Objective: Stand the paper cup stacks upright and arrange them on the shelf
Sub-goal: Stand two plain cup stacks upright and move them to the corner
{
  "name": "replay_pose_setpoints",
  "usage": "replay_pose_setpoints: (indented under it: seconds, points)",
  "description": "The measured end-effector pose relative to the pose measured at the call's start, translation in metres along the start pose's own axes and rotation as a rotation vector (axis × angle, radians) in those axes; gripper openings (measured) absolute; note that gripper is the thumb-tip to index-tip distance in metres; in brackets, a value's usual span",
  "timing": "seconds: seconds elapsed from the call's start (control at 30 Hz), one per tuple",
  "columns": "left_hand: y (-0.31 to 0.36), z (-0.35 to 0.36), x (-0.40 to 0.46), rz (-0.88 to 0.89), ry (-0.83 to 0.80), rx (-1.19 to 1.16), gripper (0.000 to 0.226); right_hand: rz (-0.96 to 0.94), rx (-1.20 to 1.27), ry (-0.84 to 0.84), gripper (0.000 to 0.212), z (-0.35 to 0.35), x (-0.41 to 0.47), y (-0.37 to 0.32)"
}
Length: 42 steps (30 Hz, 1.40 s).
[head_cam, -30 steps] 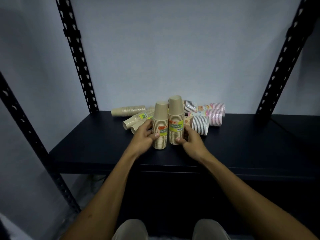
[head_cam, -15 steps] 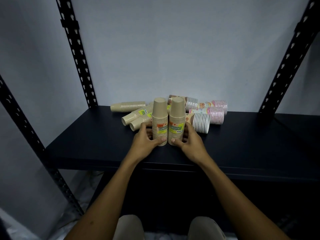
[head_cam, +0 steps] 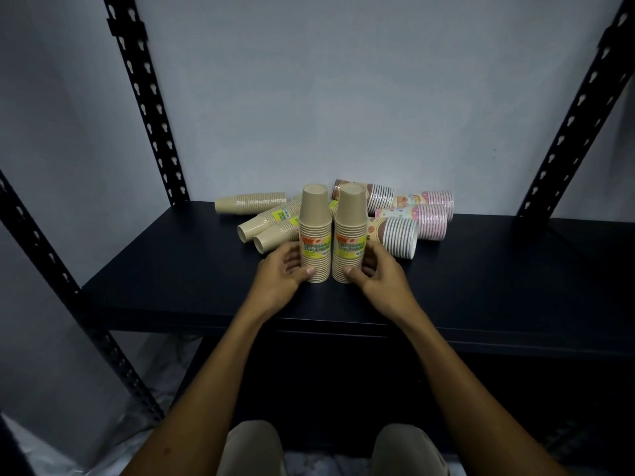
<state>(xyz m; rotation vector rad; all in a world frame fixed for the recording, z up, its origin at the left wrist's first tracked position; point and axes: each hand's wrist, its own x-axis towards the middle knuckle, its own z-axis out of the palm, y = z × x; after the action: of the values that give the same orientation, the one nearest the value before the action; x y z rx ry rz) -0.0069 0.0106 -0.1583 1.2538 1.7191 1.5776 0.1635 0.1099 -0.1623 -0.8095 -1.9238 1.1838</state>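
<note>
Your left hand point(head_cam: 287, 269) and right hand point(head_cam: 372, 271) have drawn the left kraft stack point(head_cam: 315, 235) and right kraft stack point(head_cam: 349, 235) forward on the shelf point(head_cam: 171, 269), fingers curled round each, both upright; seven stacks lie behind.

kraft cup stacks point(head_cam: 315, 235): matt paper, glossy wrap | shelf point(head_cam: 498, 269): smooth matt | uprights point(head_cam: 147, 104): perforated metal

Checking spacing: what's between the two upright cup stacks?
Nothing: in the head view only a thin dark gap separates the left stack from the right stack.
</note>
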Motion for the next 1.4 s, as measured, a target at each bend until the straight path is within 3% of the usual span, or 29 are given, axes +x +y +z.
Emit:
replay_pose_setpoints:
  seconds: [0.43,0.9,1.4]
  points:
    - [0.005,-0.002,-0.003,-0.002,-0.042,0.022,0.052,-0.022,-0.014,0.016,0.046,0.001,0.001,0.001]
    - [0.004,-0.014,-0.019,-0.019,0.058,0.102,0.048,-0.010,0.001,-0.073,0.041,0.007,0.001,-0.007]
    - [-0.017,-0.151,-0.060,-0.105,0.386,0.205,0.046,-0.122,0.042,-0.285,0.047,0.168,0.024,-0.059]
